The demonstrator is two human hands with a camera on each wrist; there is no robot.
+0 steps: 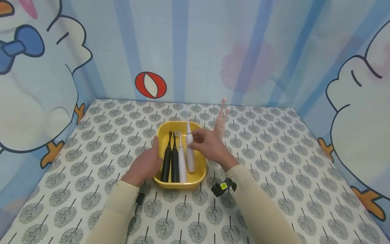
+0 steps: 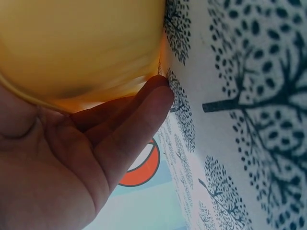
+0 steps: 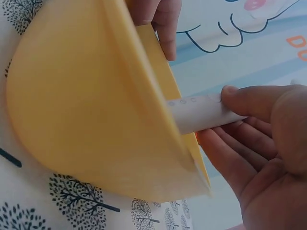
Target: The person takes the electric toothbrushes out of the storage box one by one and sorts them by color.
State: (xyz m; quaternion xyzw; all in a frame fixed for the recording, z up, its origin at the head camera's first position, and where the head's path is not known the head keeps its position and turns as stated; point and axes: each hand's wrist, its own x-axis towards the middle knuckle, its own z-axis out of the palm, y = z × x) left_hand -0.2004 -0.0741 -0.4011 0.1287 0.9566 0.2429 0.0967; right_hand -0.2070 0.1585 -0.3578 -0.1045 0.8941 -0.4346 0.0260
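Note:
My left hand (image 1: pixel 145 165) grips the left side of a yellow plastic basin (image 1: pixel 179 186), thumb over the rim and fingers along the outer wall (image 2: pixel 81 52). With thumb and fingers, my right hand (image 1: pixel 211 145) pinches a white electric toothbrush (image 1: pixel 190 161) by its handle. That brush stands tilted, head up, its lower end inside the basin's right part; the right wrist view shows buttons on its handle (image 3: pixel 196 112). Two black electric toothbrushes (image 1: pixel 166 162) and another white electric toothbrush (image 1: pixel 182 166) lie side by side in the basin.
Beyond my right hand are two pink electric toothbrushes (image 1: pixel 220 125), partly hidden by it. A white cloth with grey tree prints (image 1: pixel 268 162) covers the table. Behind it hangs a blue striped curtain (image 1: pixel 195 51) with cartoon figures.

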